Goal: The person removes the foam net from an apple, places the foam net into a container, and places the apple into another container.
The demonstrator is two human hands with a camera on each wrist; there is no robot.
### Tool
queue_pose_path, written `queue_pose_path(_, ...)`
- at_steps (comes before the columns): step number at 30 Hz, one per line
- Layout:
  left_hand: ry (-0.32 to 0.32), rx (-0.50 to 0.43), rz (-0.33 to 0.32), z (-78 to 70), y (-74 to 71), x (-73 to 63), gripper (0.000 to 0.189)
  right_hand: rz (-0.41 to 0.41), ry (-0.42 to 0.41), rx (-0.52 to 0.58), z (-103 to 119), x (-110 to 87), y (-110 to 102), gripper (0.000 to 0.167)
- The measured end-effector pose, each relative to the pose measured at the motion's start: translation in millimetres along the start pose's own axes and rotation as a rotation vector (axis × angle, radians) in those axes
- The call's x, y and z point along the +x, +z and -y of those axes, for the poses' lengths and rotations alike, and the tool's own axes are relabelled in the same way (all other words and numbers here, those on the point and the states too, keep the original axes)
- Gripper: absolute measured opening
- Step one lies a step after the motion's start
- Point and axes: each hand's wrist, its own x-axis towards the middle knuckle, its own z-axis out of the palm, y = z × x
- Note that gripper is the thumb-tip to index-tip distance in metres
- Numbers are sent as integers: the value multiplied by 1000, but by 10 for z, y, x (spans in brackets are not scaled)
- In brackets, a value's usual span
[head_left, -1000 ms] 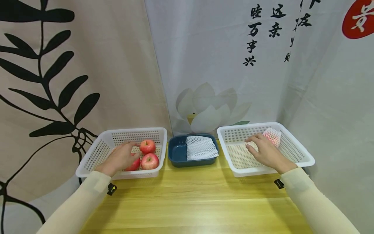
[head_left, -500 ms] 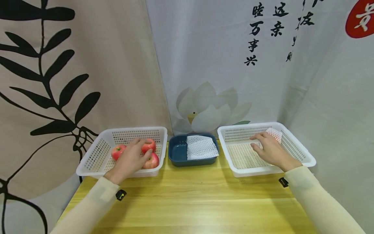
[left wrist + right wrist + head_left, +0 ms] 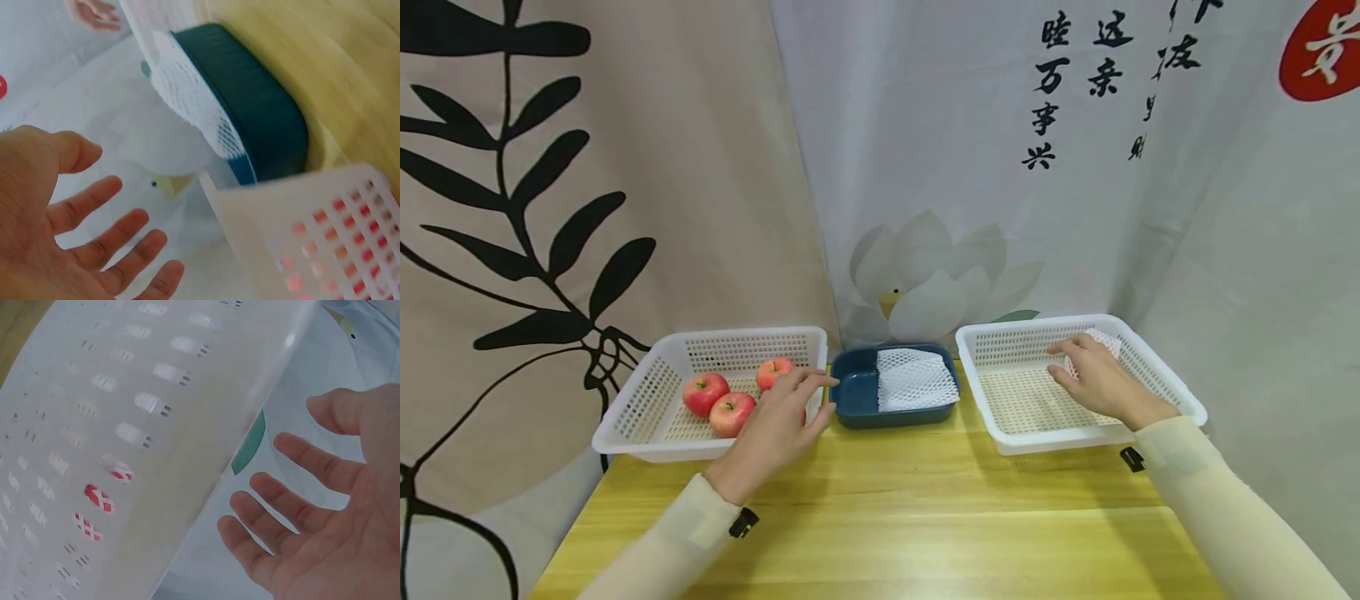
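Note:
My left hand (image 3: 778, 421) is over the right end of the left white basket (image 3: 658, 442), its fingers apart and nothing in them. Red apples (image 3: 706, 394) lie in that basket, one of them mostly hidden behind the hand. Just right of the fingertips is a dark blue tray (image 3: 855, 392) with white foam netting (image 3: 917, 379) laid in it. My right hand (image 3: 1097, 383) hovers over the right white basket (image 3: 1015, 437), its fingers spread in the right wrist view. Partly hidden behind it is an apple in foam netting (image 3: 1105, 340).
All three containers stand in a row along the back of the wooden table (image 3: 910, 517). A printed curtain (image 3: 940, 167) hangs right behind them. Wood shows between the containers and the table's front.
My left hand has moved right across the left basket toward the blue tray, uncovering apples on the left. The right hand has shifted slightly right.

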Motion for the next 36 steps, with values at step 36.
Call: queue_pose_path(36, 187, -105, 149, -975, 839, 220, 54, 144, 18, -127, -363, 263, -202, 51)
